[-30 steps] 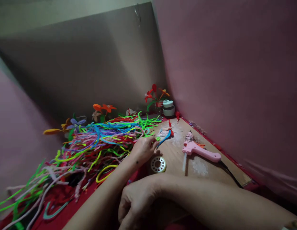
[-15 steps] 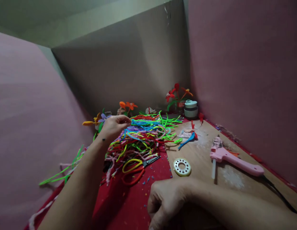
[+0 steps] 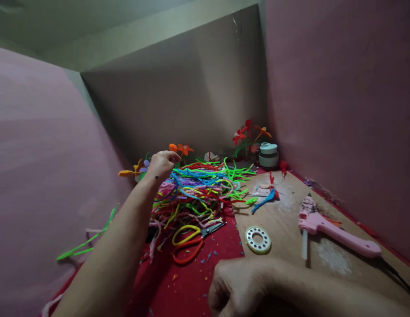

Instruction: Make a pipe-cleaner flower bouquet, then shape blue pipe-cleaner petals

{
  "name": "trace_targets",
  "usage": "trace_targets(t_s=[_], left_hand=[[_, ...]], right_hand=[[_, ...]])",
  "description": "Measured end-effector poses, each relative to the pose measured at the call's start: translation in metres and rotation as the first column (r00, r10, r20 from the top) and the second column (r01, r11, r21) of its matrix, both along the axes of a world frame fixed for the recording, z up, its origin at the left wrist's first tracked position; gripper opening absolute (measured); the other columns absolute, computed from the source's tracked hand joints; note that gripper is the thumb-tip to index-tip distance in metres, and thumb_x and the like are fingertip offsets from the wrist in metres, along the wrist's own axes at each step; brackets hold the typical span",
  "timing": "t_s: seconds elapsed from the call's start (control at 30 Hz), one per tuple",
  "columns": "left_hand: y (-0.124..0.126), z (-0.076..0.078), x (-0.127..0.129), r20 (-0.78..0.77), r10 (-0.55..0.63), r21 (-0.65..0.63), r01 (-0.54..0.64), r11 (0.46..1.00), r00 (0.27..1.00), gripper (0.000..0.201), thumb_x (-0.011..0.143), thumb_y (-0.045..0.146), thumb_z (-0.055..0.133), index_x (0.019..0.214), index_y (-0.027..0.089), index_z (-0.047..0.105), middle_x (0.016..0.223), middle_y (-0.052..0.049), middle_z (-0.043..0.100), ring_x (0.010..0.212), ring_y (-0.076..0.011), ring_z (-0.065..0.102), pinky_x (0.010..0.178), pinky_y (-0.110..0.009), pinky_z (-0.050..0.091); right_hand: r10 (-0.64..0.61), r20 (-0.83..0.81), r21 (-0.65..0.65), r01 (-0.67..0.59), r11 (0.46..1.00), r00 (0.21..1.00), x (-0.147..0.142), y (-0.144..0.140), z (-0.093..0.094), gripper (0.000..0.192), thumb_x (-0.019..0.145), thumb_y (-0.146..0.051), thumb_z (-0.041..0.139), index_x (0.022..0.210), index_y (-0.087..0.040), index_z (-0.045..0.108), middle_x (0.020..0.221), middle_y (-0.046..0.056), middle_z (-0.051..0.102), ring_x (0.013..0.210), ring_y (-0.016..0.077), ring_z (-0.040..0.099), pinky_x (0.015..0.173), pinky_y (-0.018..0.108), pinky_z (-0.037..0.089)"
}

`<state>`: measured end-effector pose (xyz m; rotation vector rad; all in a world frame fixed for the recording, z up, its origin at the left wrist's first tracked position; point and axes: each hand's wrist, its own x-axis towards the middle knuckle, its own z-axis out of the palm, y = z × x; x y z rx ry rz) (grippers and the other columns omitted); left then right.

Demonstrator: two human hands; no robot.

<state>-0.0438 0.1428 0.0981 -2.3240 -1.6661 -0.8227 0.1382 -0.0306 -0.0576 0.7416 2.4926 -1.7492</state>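
Observation:
My left hand (image 3: 162,164) reaches over the far left side of a heap of coloured pipe cleaners (image 3: 194,185). Its fingers are bent and drawn together, and whatever may be between them is too small to make out. Close behind the fingertips are orange pipe-cleaner flowers (image 3: 184,150). My right hand (image 3: 237,284) rests closed at the near edge, its fingers curled under and partly cut off by the frame, so its inside is hidden. Scissors (image 3: 188,242) with one yellow and one red handle lie between the heap and my right hand.
On the wooden board lie a pink glue gun (image 3: 340,235), a tape roll on a white, holed spool (image 3: 258,240) and a blue and red pipe-cleaner piece (image 3: 266,200). A lidded jar (image 3: 268,156) and red flowers (image 3: 239,136) stand at the back. Pink sheets (image 3: 340,88) flank both sides.
My left hand has lifted slightly up and away from the pipe cleaners. My right hand stays closed in about the same place. The whole view has shifted a little.

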Motion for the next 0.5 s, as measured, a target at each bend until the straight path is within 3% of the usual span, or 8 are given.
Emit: trace_targets(t_s=[0.17,0.5], left_hand=[[0.002,0.007,-0.024,-0.052,0.036,-0.018,-0.037,0.999,0.998,0.027,0.062,0.019,0.051,0.078,0.017,0.073,0.076,-0.005,0.069,0.069,-0.0175,0.060,0.064,-0.025,0.043],[0.008,-0.023,-0.038,-0.061,-0.098,-0.105,0.091,0.990,0.993,0.018,0.054,0.021,0.057,0.063,0.024,0.072,0.064,-0.001,0.061,0.060,-0.0142,0.053,0.062,-0.024,0.040]], right_hand=[[0.011,0.007,0.018,-0.012,1.000,1.000,0.000,0.000,-0.004,0.021,0.067,-0.033,0.056,0.078,-0.016,0.064,0.060,-0.005,0.053,0.054,0.0074,0.048,0.043,0.013,0.033],[0.013,0.012,0.025,-0.013,1.000,1.000,-0.004,0.000,-0.006,0.030,0.067,-0.032,0.059,0.092,-0.017,0.068,0.068,-0.004,0.059,0.059,0.0079,0.053,0.047,0.012,0.037]])
